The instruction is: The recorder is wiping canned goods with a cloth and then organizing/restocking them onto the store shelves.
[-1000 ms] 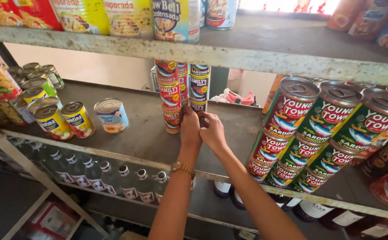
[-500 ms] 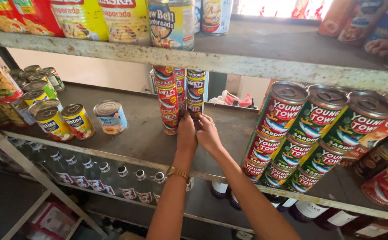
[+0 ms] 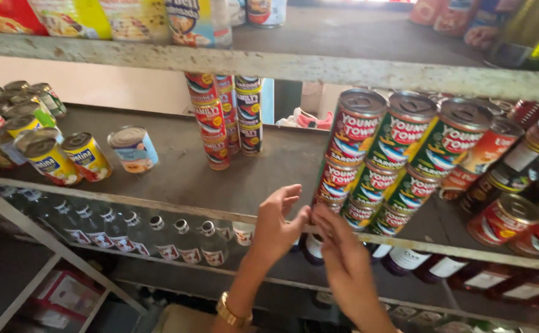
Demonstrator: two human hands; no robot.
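two hands of ours are raised in front of the middle shelf (image 3: 177, 179), close together near its front edge. our left hand (image 3: 275, 225) has its fingers spread and loose, gripping nothing, the fingertips just touching those of our right hand (image 3: 343, 262), which is likewise loose and holds nothing. a gold wristwatch (image 3: 232, 311) sits on the left wrist.

nearest to the hands, just beyond the fingertips, is the stack of red and green sardine cans (image 3: 380, 160), piled three high and tilted in our view, standing on the right part of the shelf. we cannot tell whether a fingertip reaches the lowest can. further right are red-labelled cans (image 3: 516, 216), some lying on their sides.

at the back of the shelf, well apart from the hands, stand tall columns of small red cans (image 3: 211, 120) with a darker column (image 3: 249, 114) beside them. on the left are yellow-labelled cans (image 3: 69, 157) and one pale blue can (image 3: 132, 148). below the shelf runs a row of capped bottles (image 3: 158, 237). the upper shelf (image 3: 319, 61) carries more packages and cans.
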